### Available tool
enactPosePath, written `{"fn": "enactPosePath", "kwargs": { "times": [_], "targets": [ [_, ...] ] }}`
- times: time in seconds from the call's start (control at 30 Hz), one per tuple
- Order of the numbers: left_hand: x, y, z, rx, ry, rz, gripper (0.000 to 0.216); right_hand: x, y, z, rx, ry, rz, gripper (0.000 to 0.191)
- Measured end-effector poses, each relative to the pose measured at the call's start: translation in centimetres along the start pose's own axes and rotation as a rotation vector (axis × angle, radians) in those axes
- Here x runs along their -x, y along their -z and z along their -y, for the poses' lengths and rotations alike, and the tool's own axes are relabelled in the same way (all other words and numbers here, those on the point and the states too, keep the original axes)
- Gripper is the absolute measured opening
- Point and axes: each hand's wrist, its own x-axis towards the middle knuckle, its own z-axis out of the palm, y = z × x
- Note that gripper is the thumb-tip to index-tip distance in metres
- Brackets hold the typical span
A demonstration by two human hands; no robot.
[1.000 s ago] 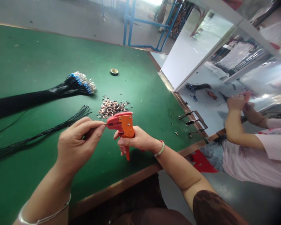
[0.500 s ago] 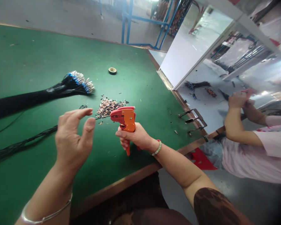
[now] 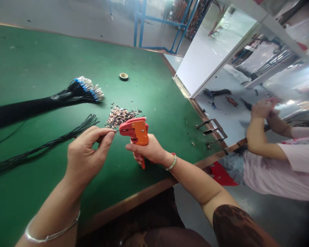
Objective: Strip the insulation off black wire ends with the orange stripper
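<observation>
My right hand (image 3: 147, 149) is wrapped round the handle of an orange and red wire stripper (image 3: 139, 130), its jaws pointing left. Between thumb and forefinger, my left hand (image 3: 89, 151) pinches a thin black wire (image 3: 116, 131) whose end is at the stripper's jaws. A loose bundle of black wires (image 3: 59, 142) lies behind and left of that hand. Just beyond the stripper sits a heap of stripped wire scraps (image 3: 119, 116), copper and black. A thicker black wire bundle (image 3: 41, 106) with blue and silver tips lies farther back on the green table (image 3: 144, 89).
A roll of tape (image 3: 123, 77) rests toward the back. At the right edge stands a metal clamp-like fixture (image 3: 212, 132), near a white panel (image 3: 216, 44). A co-worker (image 3: 280, 151) works with both hands at the neighbouring table. Blue metal racking (image 3: 159, 24) stands behind.
My left hand has moved right toward the stripper, and its thumb and forefinger have closed on the wire. The stripper has shifted slightly left.
</observation>
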Motion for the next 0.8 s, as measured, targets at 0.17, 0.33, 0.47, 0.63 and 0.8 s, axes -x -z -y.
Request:
{"fn": "enactPosePath", "kwargs": {
  "times": [0.17,0.33,0.47,0.63,0.8],
  "targets": [
    [0.1,0.0,-0.1,-0.009,-0.024,-0.002,0.011,0.1,0.1,-0.2,0.057,-0.002,-0.016,0.043],
    [0.2,0.1,-0.3,-0.015,-0.020,0.013,0.011,0.0,0.1,-0.1,0.089,-0.012,-0.072,0.042],
    [0.1,0.1,-0.3,-0.023,-0.007,0.002,0.013,-0.1,0.3,0.4,0.036,0.009,-0.046,0.045],
    [0.1,0.1,-0.1,-0.020,0.022,-0.053,0.013,-0.1,1.4,1.5,0.053,0.022,0.132,0.042],
    [0.0,0.2,-0.1,-0.030,0.045,-0.076,0.013,0.1,2.6,2.3,0.062,0.017,0.123,0.043]
  ]
}}
